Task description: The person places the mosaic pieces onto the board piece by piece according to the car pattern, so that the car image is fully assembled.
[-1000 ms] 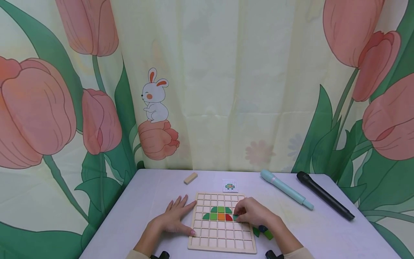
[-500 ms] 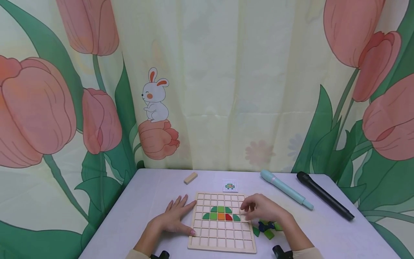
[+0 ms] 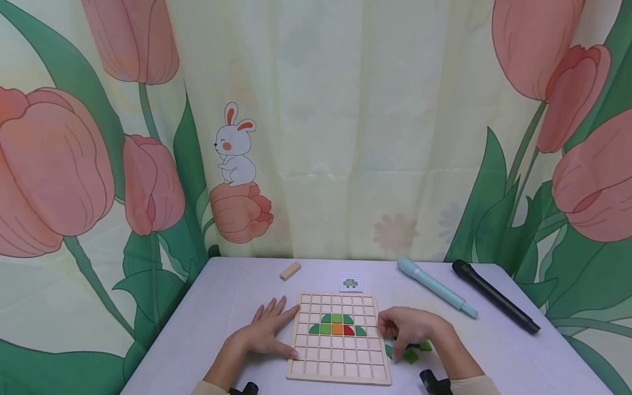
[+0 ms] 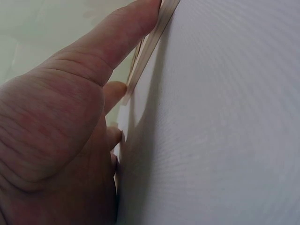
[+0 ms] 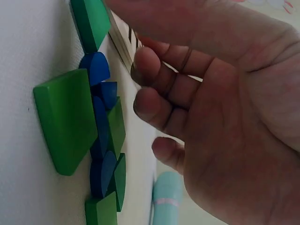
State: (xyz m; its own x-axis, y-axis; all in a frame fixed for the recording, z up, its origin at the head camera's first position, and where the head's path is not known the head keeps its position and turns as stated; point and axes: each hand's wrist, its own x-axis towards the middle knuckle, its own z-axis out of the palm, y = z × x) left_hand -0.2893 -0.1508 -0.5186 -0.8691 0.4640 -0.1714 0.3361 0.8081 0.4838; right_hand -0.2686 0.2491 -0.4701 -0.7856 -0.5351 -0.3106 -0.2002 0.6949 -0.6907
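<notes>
Well inside the white tabletop's right edge (image 3: 553, 351), we held a relaxed, apparently empty right hand (image 3: 415, 325) beside square and curved green and blue blocks (image 3: 411, 356), presumably selecting another for the pale wooden grid board (image 3: 340, 370), a pinch being needed next, while our spread left hand (image 3: 264, 333) braced its rim.

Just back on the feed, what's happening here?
A person's left hand rests against the left edge of a wooden grid board. The right hand is at its right side, by loose green and blue blocks. Eight green, orange and red pieces sit in the grid; a patterned card lies beyond it.
</notes>
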